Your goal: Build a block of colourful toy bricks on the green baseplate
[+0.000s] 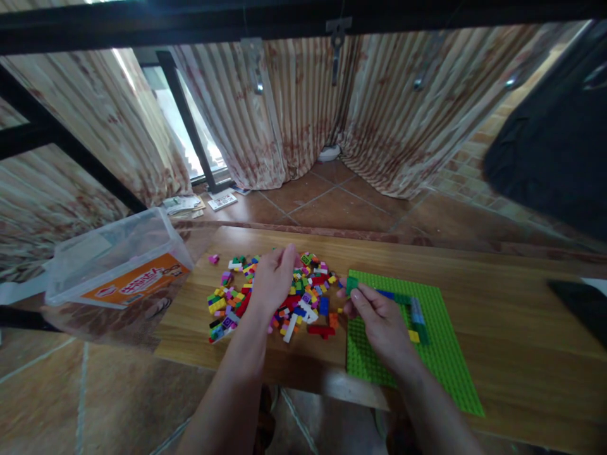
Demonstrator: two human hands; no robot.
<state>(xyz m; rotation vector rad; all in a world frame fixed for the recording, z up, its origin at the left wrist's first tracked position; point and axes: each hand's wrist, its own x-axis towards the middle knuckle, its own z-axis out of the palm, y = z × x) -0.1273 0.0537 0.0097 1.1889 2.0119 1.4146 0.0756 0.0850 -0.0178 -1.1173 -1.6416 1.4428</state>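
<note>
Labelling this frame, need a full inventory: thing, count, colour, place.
small plastic building bricks: many, mixed colours, loose pile mid-table
flat studded baseplate: one, bright green, table right of pile
row of bricks on baseplate: few, green, blue, grey, yellow
clear plastic storage box: one, orange label, left of table
wooden table: one, light brown
patterned curtains: beige, behind
tiled floor: reddish-brown
left hand: over the pile
right hand: pinching a small green brick at baseplate corner

head cam | looks forward-down (steeply) | close over wooden table (497, 328) | single view
</note>
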